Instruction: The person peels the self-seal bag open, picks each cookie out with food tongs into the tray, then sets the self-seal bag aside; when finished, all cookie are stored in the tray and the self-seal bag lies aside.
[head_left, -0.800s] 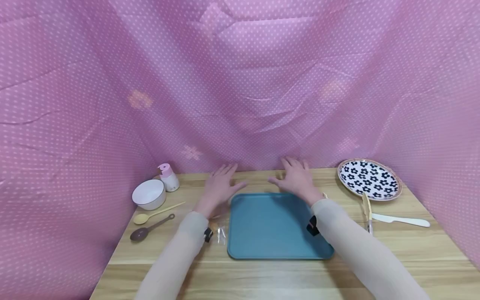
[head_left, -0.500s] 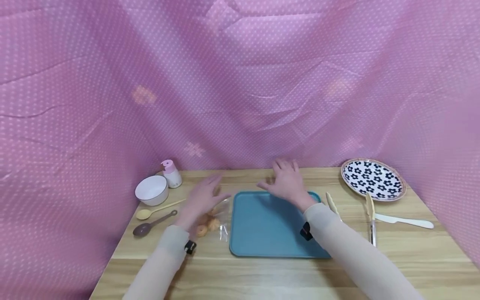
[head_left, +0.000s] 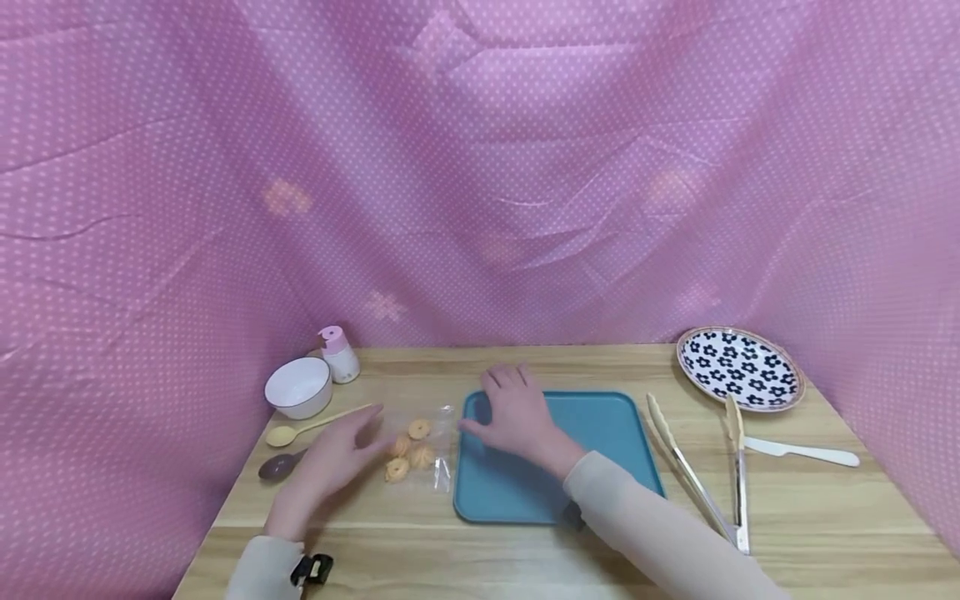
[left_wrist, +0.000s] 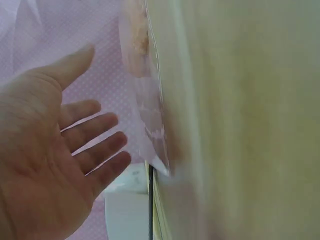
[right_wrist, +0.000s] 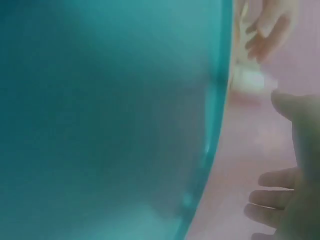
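Beside the left end of a clear plastic bag [head_left: 441, 473] with several ring-shaped cookies [head_left: 419, 429] is my left hand [head_left: 333, 454]. Its fingers are spread and nothing is in its palm, as the left wrist view shows. The bag lies flat on the wooden table, left of a blue rectangular tray [head_left: 600, 433]. Over the tray's left part hovers my right hand [head_left: 519, 418], thumb toward the bag, fingers extended and holding nothing. In the right wrist view the tray fills most of the picture, with the right hand [right_wrist: 285, 190] at the edge.
Left of the bag lie a yellow spoon [head_left: 282, 437] and a brown spoon [head_left: 279, 467], near a white bowl [head_left: 298, 388] and a pink-topped bottle [head_left: 341, 358]. To the right are tongs [head_left: 693, 479], a white knife [head_left: 810, 452] and a flower-patterned plate [head_left: 738, 367]. Pink cloth [head_left: 487, 208] hangs behind.
Both hands have come back from the table's far edge and moved left. The left hand has passed over the cookie bag to its left side, uncovering it; the right has shifted across the tray.
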